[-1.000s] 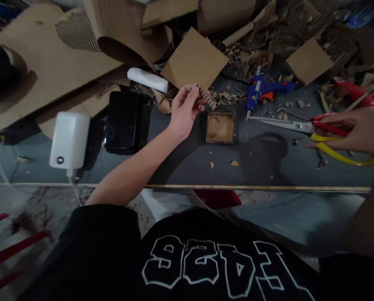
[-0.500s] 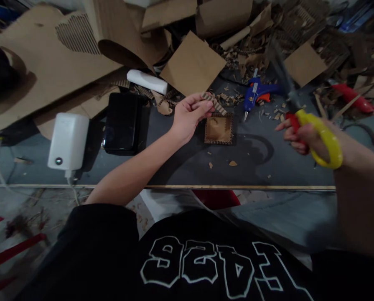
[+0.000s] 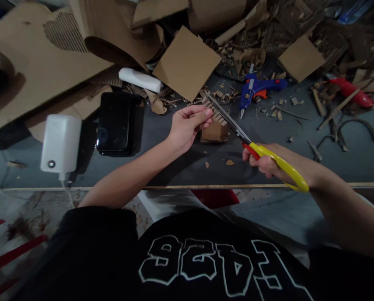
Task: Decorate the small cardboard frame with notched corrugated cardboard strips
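Swinging in from the right, the scissors [image 3: 256, 149] are now reaching the corrugated strip [image 3: 217, 115], which the left hand [image 3: 187, 125] is pinching above the cardboard square [image 3: 214, 133]. The right hand [image 3: 265, 162] is gripping the handles, blades lying nearly along the strip.

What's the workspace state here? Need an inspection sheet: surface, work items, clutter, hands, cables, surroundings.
Surface: dark grey tabletop, littered with small cardboard crumbs.
Work items: corrugated cardboard strip; yellow-and-red-handled scissors, blades at the strip; small square cardboard tray on the tabletop below them.
Clutter: blue hot glue gun, black box, white roll, red tool, brown cardboard sheets and offcuts piled at the back.
Hands: left hand, fingers pinching the strip; right hand, gripping the scissors' handles.
Cables: white cable runs from the white power adapter over the table edge.
Surroundings: floor with scraps; red bars at lower left.
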The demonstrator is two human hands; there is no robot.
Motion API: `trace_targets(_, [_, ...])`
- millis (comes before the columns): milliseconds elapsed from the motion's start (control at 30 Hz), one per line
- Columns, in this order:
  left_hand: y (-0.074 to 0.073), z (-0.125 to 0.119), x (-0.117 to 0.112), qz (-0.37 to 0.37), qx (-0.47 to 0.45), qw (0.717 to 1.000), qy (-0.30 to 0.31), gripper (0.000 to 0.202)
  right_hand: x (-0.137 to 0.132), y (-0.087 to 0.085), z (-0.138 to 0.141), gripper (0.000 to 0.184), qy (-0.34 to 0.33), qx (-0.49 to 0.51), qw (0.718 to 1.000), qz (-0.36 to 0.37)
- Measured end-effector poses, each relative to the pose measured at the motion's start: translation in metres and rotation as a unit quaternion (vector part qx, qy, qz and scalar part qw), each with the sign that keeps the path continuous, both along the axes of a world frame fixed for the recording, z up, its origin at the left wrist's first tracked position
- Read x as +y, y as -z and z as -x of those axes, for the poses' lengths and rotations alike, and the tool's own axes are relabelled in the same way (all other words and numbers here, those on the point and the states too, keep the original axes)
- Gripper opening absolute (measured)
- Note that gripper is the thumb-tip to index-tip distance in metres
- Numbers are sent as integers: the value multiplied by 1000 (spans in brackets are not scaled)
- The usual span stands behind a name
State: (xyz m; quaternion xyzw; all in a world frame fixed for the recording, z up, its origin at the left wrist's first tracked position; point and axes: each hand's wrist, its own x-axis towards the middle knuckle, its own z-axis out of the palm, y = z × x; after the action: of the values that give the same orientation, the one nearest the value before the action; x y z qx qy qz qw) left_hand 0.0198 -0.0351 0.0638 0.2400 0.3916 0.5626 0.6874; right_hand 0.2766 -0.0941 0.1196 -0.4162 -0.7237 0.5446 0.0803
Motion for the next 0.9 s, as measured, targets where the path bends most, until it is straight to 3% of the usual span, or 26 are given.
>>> trace_targets(133, [0, -1, -1, 24, -4, 1000, -4, 33, 1, -4, 4, 87, -17, -43, 999, -21])
trace_targets(433, [-8, -5, -2, 71, -3, 997, -7, 39, -5, -6, 16, 97, 18, -135, 988, -67])
trace_targets(667, [-8, -6, -2, 79, -8, 997, -1, 37, -9, -7, 24, 92, 40, -111, 992, -36])
trace_targets(900, [-3, -4, -3, 61, 2, 998, 21, 33, -9, -3, 21, 95, 48, -154, 983, -86])
